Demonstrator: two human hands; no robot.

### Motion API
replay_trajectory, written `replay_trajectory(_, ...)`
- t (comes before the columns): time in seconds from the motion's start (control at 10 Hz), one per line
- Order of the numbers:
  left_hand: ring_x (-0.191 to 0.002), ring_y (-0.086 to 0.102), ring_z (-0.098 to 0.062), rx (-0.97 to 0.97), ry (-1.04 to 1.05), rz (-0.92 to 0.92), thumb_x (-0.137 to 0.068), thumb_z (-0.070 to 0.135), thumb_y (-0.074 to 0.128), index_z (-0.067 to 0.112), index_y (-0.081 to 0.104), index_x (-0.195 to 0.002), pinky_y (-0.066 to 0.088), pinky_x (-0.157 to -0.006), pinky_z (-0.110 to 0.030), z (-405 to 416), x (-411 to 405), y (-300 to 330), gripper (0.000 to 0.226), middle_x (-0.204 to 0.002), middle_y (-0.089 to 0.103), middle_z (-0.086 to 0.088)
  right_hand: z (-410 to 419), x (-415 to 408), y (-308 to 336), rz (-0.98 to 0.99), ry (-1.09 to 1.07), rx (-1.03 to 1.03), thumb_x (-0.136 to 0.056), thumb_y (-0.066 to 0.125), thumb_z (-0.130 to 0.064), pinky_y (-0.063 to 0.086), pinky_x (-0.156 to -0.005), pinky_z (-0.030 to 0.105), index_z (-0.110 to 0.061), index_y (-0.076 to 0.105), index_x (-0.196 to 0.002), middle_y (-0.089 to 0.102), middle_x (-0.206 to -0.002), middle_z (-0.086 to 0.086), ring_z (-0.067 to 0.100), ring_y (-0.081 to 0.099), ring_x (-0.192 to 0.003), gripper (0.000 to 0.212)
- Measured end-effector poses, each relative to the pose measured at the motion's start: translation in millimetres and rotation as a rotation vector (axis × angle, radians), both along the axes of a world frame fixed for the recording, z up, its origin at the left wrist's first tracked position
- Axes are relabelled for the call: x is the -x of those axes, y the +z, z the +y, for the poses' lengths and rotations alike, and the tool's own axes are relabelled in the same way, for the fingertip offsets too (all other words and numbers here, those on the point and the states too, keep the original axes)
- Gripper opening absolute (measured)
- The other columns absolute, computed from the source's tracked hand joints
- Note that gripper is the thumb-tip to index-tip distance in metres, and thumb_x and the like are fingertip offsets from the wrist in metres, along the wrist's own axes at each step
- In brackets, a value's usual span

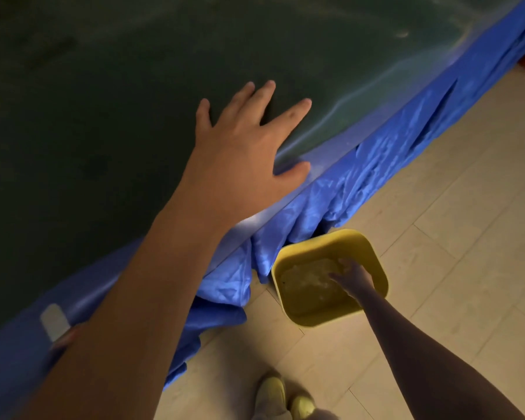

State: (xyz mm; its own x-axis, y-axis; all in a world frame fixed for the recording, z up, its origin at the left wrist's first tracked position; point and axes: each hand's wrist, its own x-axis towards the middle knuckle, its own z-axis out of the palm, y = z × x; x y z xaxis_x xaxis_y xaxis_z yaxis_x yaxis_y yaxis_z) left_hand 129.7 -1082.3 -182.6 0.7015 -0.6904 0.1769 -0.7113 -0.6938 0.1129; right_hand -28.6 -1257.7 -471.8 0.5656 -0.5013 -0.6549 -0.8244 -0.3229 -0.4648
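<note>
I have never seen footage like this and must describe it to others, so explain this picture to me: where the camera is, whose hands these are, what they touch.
There is no machine here. One wide-angle camera worn on a person's head looks forward and down at their own two bare hands.

The left hand lies flat with fingers spread on a dark green smooth tabletop, its thumb at the edge. A crumpled shiny blue cloth skirt hangs from that edge down to the pale tiled floor.

On the floor stands a yellow square plastic tub with murky contents. The right hand reaches down into it; whether it grips anything there is too dim to tell.

At the bottom are the person's pale yellowish shoes.
</note>
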Motion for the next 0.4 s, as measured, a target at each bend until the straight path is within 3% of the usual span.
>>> replay_trajectory(0.2, -0.144, 0.013, -0.028, -0.059, 0.001, 0.119, -0.082, 0.055, 0.048, 0.036, 0.026, -0.142, 0.010, -0.108, -0.066, -0.3, 3.1, 10.9, 0.066, -0.156, 0.019, -0.010, -5.8, -17.4, 89.0, -0.079, 0.115, -0.001, -0.078, 0.072, -0.033, 0.052, -0.084, 0.041, -0.013, 0.062, -0.111, 0.068, -0.111, 0.012, 0.029, 0.063, -0.096, 0.040)
replay_trajectory(0.3, -0.145, 0.005, -0.024, -0.095, 0.001, 0.325, -0.084, 0.049, 0.051, 0.037, 0.019, -0.144, 0.008, -0.111, -0.064, -0.7, 0.9, 33.9, 0.069, -0.158, 0.011, -0.007, -17.4, -42.6, 167.9, -0.084, 0.129, -0.044, -0.075, 0.074, -0.030, 0.057, -0.071, 0.038, -0.016, 0.063, -0.110, 0.067, -0.104, 0.008, 0.025, 0.063, -0.086, 0.040)
replay_trajectory(0.4, -0.145, 0.009, -0.025, -0.030, 0.028, 0.462, -0.084, 0.048, 0.053, 0.037, 0.016, -0.144, 0.016, -0.111, -0.062, 0.2, -9.3, 69.4, 0.071, -0.158, 0.012, -0.008, -29.5, -62.2, 229.4, -0.054, 0.208, -0.078, -0.074, 0.073, -0.027, 0.058, -0.067, 0.037, -0.016, 0.063, -0.107, 0.066, -0.106, 0.011, 0.023, 0.064, -0.087, 0.036)
